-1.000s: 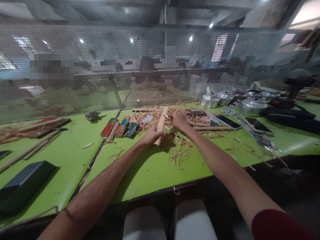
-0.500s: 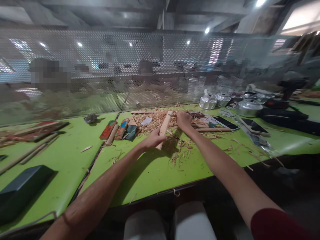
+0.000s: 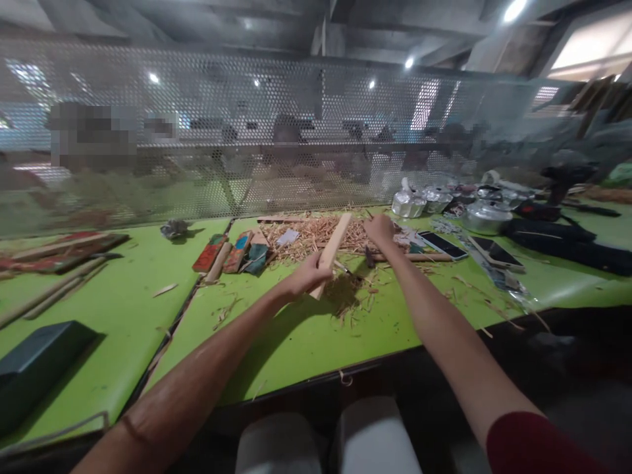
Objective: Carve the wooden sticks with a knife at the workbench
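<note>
My left hand [image 3: 310, 273] is closed around the lower end of a pale, flat wooden strip [image 3: 336, 245], which is tilted up and away from me. To its right is my right hand [image 3: 380, 230], curled in a fist apart from the strip. A thin dark tip of what looks like a knife [image 3: 369, 214] pokes out above that fist; the rest is hidden. Beside the left fingers shows a small pale stick with a dark end [image 3: 342, 268]; I cannot tell whether it is held. Curly wood shavings [image 3: 301, 237] lie heaped behind and under the strip.
Red-painted wood blocks [image 3: 210, 253] lie left of the shavings on the green table [image 3: 276, 355]. Two phones [image 3: 442, 245] and several foil-wrapped objects [image 3: 409, 201] are on the right. A dark block [image 3: 44, 368] sits at left; a perforated metal screen [image 3: 197, 158] stands behind.
My right hand has moved right, away from the wooden strip, taking the blade off its upper part. The left hand keeps its hold on the strip.
</note>
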A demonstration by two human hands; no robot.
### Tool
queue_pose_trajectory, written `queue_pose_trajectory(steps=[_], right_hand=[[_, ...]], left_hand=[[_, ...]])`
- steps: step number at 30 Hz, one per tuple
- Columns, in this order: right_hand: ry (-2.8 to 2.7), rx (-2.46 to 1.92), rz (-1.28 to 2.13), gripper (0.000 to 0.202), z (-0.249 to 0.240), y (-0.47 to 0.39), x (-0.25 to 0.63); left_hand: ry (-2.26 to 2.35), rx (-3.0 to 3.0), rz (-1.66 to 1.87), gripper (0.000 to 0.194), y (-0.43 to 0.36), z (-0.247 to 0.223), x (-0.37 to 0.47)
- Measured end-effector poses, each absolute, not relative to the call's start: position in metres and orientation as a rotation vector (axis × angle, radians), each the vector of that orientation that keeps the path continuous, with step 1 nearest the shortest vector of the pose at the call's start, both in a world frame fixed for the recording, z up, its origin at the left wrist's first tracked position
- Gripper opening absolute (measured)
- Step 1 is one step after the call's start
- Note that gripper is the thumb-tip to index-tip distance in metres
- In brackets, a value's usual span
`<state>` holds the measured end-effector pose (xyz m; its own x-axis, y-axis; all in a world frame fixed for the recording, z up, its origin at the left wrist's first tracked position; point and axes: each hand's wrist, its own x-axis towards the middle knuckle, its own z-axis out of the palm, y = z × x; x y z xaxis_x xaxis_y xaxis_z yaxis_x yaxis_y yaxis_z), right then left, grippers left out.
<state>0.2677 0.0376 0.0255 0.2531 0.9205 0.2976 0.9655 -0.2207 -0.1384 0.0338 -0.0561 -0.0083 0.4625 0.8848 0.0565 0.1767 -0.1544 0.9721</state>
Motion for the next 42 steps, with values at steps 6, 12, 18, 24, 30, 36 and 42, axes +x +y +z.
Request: queue_pose_trajectory(steps=[6, 12, 18, 24, 30, 36, 42], right_hand=[[-2.036, -1.903, -0.203, 0.037, 0.027, 0.025, 0.220], [-2.149, -1.977, -0.164, 0.031, 0.018, 0.020, 0.205], [-2.207, -1.927, -0.299, 0.035, 0.021, 0.014, 0.194], [-2.143, -1.946, -0.388, 0.035, 0.025, 0.009, 0.190], [-2.068, -1.979, -0.426, 0.036, 0.031, 0.006, 0.191], [-2.026, -2.017, -0.415, 0.035, 0.032, 0.002, 0.189], [-2.018, -2.062, -0.390, 0.037, 0.031, 0.005, 0.191]], left_hand=[[0.919, 1.415, 0.832, 0.033, -0.035, -0.029, 0.020], [0.702, 1.362, 0.808, 0.036, -0.031, -0.029, 0.019], [0.609, 1.303, 0.835, 0.056, -0.032, -0.029, 0.021], [0.717, 1.321, 0.974, 0.052, -0.028, -0.027, 0.021], [0.839, 1.594, 1.120, 0.025, -0.025, -0.023, 0.022], [0.941, 1.585, 1.049, 0.019, -0.032, -0.025, 0.032], [1.041, 1.689, 1.046, 0.022, -0.036, -0.018, 0.032]])
